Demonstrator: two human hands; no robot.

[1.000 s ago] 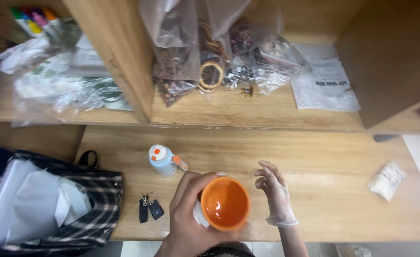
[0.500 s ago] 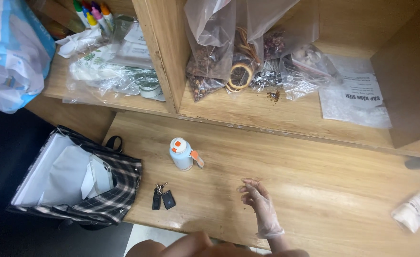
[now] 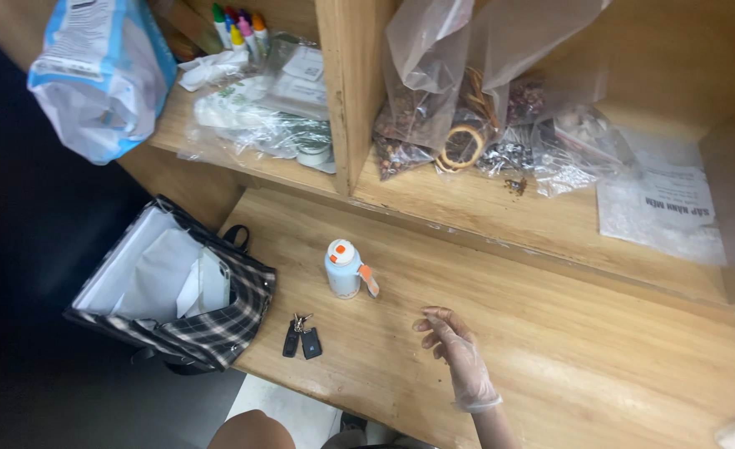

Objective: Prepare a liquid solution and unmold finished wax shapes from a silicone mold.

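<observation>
Your right hand [image 3: 459, 357], in a thin clear glove, lay open on the wooden desk [image 3: 600, 349] with the fingers loosely spread and holding nothing; your left hand was out of view, though a bare bit of arm or knee showed at the bottom edge, too little to tell which. The nearest thing to your fingers was the small pale-blue bottle with an orange cap [image 3: 344, 268], which stood upright near the middle of the desk, close under the shelf edge, apart from your hand. Its orange flap hung open at the side, so I judged that a careless sweep toward it could have tipped it and let it spill over the wood. The bunch of keys with two dark fobs [image 3: 301, 339] lay close to the front edge at the left, and a nudge could have sent them off into the gap or the open plaid bag [image 3: 217, 320] at the desk's left end. The glove looked slippery, so a loose pinch on the smooth bottle risked a drop.
</observation>
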